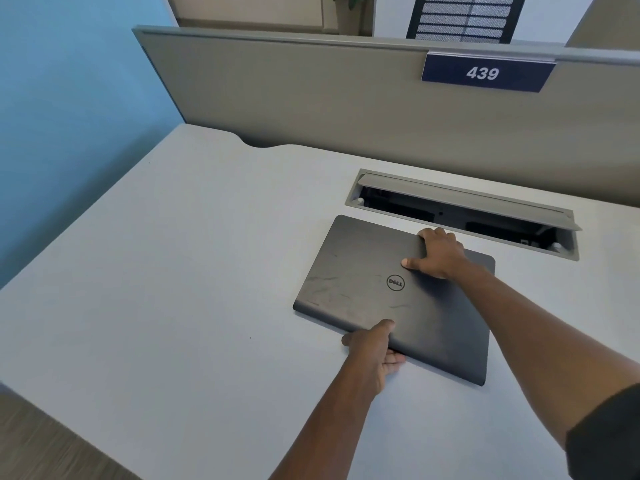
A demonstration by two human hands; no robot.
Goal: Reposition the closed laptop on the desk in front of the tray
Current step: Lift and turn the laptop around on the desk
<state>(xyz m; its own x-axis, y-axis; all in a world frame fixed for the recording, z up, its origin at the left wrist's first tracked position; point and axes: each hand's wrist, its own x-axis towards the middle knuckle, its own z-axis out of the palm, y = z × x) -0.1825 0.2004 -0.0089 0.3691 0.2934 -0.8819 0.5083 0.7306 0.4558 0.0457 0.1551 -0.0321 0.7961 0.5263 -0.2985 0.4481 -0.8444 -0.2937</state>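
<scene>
A closed dark grey laptop [360,282] with a round logo lies on the pale desk [173,271], turned at an angle. My left hand [372,351] grips its near edge, thumb on the lid and fingers underneath. My right hand [438,252] holds the far edge, thumb on top and fingers curled over the rim. Just beyond the laptop sits the recessed cable tray [353,200], its grey flap [460,199] raised and a dark cavity showing below.
A grey partition [311,98] runs along the back of the desk and carries a blue sign [485,72] reading 439. A blue wall [69,98] stands to the left. The desk's back edge has a curved cutout [256,143]. Wood flooring [45,445] shows at bottom left.
</scene>
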